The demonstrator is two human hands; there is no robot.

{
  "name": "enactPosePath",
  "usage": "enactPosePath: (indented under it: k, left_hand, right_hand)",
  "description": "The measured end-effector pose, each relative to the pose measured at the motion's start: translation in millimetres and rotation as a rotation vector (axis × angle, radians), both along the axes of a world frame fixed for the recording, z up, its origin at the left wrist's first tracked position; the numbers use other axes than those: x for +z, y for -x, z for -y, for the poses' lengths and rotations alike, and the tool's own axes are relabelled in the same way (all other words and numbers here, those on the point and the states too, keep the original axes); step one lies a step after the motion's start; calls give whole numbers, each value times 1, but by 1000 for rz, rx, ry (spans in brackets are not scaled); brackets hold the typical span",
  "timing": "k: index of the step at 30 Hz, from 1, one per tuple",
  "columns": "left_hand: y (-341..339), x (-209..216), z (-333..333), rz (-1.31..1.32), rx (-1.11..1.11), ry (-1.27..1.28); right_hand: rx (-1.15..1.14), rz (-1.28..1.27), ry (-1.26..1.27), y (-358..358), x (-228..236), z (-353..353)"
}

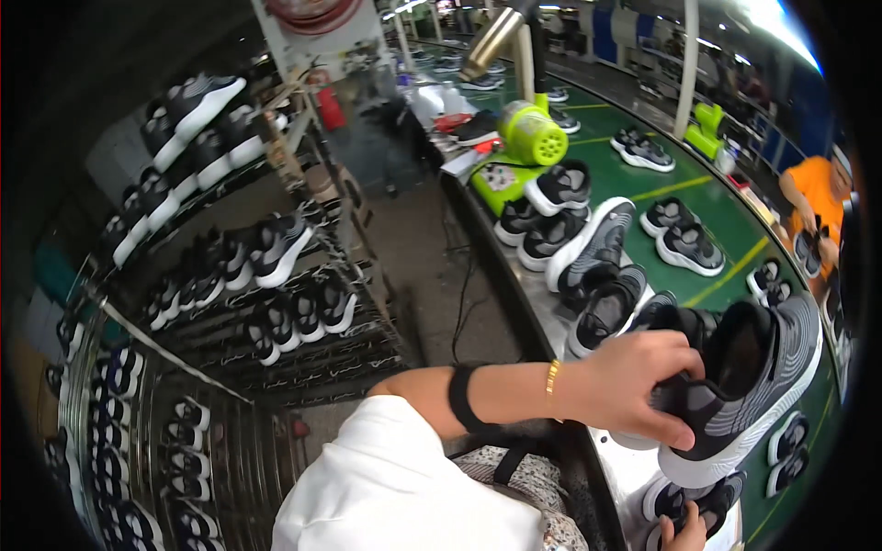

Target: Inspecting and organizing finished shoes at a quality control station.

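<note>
Dark, white-soled shoes [691, 248] stand on the yellow-lined green worktable [597, 151].

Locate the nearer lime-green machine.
In the head view, the nearer lime-green machine stands in the upper half, right of centre, along the left side of the green-topped bench, just behind piled shoes and beyond the left hand.

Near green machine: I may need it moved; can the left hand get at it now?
Probably not: the left hand grips a shoe, and other shoes crowd the way to the near green machine.
</note>
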State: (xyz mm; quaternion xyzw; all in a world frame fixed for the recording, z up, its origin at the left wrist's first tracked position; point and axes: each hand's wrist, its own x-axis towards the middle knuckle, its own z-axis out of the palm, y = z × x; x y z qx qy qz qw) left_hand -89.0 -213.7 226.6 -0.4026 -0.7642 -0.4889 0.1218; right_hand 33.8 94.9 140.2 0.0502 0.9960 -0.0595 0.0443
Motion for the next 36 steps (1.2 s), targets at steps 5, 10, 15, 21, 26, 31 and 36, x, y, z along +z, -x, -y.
enactPosePath:
  k: [5,10,15,21,26,31,36]
  left_hand:
    - [-64,41,95,-51,598,155]
    - [-114,28,152,310,1100,546]
    - [-135,-64,231,1063,1126,721]
    - [-202,-165,286,1323,1421,873]
    - [-234,-187,335,1556,1676,768]
    - [-305,-210,395,1674,2008,866]
    - [-342,-226,429,1173,2288,1155]
  right_hand:
    - [73,135,-86,8,16,5]
    - [141,166,-150,15,13,-5]
    - [217,192,-121,23,3,-21]
    - [259,186,-88,23,13,-6]
    - [252,226,-66,25,10,-13]
    - [280,257,-76,28,13,-10]
    - [217,433,-87,39,26,-4]
